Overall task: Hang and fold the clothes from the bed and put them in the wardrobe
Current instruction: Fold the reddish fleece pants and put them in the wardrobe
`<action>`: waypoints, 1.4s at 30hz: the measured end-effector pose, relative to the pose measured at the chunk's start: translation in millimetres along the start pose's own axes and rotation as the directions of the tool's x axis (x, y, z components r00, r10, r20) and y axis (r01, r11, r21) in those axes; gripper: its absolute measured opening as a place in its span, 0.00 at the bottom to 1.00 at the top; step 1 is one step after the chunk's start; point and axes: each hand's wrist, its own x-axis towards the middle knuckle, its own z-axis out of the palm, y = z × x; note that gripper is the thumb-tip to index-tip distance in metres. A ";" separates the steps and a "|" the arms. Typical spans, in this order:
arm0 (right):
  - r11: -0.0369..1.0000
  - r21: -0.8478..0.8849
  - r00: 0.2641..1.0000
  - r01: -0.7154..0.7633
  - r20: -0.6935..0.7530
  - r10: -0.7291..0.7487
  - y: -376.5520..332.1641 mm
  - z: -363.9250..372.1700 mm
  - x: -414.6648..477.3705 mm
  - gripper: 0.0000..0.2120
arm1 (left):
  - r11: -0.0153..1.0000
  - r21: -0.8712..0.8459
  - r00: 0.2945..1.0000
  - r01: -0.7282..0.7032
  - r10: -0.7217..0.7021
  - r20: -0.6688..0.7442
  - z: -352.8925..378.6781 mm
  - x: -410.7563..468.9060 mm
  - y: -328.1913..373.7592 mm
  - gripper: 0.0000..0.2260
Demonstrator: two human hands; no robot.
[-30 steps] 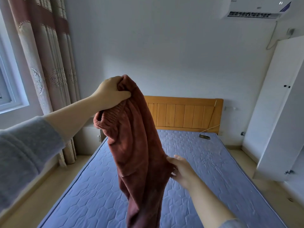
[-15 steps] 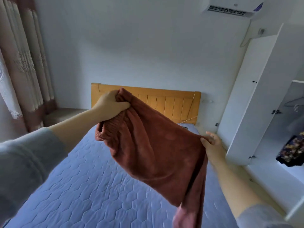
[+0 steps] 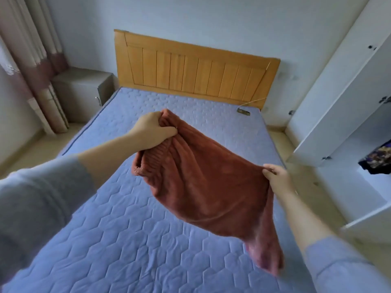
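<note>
Holding a rust-brown fleece garment stretched in the air above the bed, we have its ribbed, gathered waistband bunched in our left hand, fingers curled tight round it, while our right hand pinches the opposite edge between thumb and curled fingers. The cloth is plush and sags between the two grips, with one long end drooping at lower right, over the mattress's right edge. The blue mattress is quilted in hexagons and lies flat up to a slatted orange wooden headboard. A grey nightstand sits at the bed's far left corner beside pleated curtains. At right a white wardrobe stands with a door open; a dark patterned cloth shows inside, though we cannot tell whether it hangs or lies.
</note>
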 end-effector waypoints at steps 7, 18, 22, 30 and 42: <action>0.980 -0.174 0.964 -0.098 0.229 0.137 50.2 134.9 -38.3 0.10 | 0.943 0.004 0.943 0.333 -0.333 -0.003 4.3 -57.5 -153.0 0.08; 0.849 -0.513 0.825 0.127 0.530 0.197 76.9 390.5 -125.8 0.09 | 0.635 -0.126 0.643 0.763 -0.765 0.040 -27.9 -193.4 -413.3 0.11; 0.785 -0.576 0.757 0.226 0.611 0.231 93.7 475.4 -156.7 0.09 | 0.521 -0.167 0.535 0.837 -0.844 0.047 -33.3 -231.5 -490.7 0.07; 0.673 -0.622 0.681 0.401 0.693 0.234 125.6 606.6 -200.7 0.08 | 0.399 -0.152 0.411 0.904 -0.910 0.058 -39.3 -265.6 -617.7 0.03; 0.586 -0.696 0.713 0.415 0.649 0.267 175.5 714.2 -200.8 0.09 | 0.332 -0.204 0.358 0.921 -0.928 0.106 2.3 -276.7 -738.6 0.13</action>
